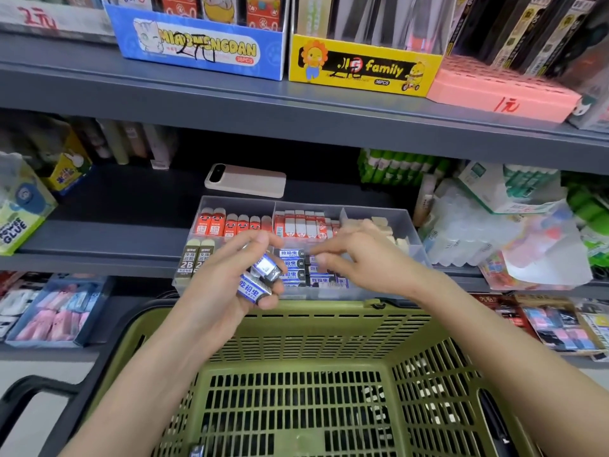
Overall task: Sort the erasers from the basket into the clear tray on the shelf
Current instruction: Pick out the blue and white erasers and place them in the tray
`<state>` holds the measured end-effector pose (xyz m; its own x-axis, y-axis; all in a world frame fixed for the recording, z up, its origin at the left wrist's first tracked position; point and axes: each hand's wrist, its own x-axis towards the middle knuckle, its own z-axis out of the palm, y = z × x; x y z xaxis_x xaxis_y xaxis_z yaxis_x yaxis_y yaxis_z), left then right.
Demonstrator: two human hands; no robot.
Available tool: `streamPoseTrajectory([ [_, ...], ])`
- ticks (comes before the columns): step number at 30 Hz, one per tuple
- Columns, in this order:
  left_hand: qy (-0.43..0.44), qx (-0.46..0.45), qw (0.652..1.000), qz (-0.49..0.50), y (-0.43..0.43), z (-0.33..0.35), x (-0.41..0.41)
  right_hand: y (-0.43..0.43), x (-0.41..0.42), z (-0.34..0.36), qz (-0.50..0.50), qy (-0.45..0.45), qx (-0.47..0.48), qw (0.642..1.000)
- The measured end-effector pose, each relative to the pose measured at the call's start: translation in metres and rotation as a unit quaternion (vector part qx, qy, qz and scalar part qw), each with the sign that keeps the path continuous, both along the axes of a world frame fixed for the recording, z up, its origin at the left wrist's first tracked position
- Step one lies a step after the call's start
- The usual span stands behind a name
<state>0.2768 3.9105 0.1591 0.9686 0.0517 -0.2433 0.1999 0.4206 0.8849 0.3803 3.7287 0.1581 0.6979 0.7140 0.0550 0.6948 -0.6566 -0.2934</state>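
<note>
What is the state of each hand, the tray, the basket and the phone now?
Left hand: grips blue erasers
Right hand: open, above the tray
Tray: on the shelf, partly filled
Basket: nearly empty
Phone: flat, camera side up, behind the tray

Middle shelf (131, 232): dark grey, flat. A clear tray (410, 225), divided into compartments, stands at its front edge, centre. A phone (250, 181) lies face down just behind the tray. Left end: a glue carton (19, 212) and small boxes. Right end: green glue sticks (395, 166) at the back, with plastic-wrapped packs (461, 232) just beside the tray.

Upper shelf (197, 94): a blue display box (197, 44), a yellow display box (362, 67) and a pink box (494, 90) stand side by side.
</note>
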Motion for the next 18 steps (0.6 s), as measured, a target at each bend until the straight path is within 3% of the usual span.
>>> streamPoseTrajectory([
  [12,0.004,0.0,1.0,-0.01,0.003,-0.005,-0.001,-0.019,-0.014,-0.005,0.002,-0.102,-0.084,0.991],
  [18,0.005,-0.003,1.0,-0.007,0.002,-0.008,0.0,-0.017,-0.01,0.002,-0.018,0.057,-0.041,0.997],
])
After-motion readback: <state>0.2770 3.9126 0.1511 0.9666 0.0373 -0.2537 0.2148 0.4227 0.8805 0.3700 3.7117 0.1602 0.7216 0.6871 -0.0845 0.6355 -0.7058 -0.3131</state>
